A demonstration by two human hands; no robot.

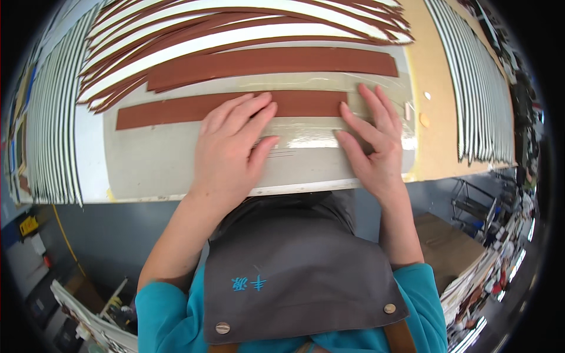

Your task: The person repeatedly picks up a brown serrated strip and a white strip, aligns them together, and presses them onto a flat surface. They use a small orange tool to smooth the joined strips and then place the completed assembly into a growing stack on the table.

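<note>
A flat reddish-brown strip (312,103), which looks like leather, lies across the grey work mat (153,165). On its middle rest the fingers of my left hand (232,138), stretched out with the thumb apart. My right hand (376,135) is spread at the strip's right end, its index fingertip at the corner and its other fingers on the mat beyond. Neither hand grasps anything. Just behind lies a stack of similar brown strips (276,63), slightly fanned at its left end.
Farther back, many narrow white strips with brown edges (247,26) lie in a loose bundle. Rows of thin pale strips line the table's left (53,117) and right (479,88) sides. Small scraps (424,119) sit right of the mat. A cardboard sheet (447,244) stands below the table, at right.
</note>
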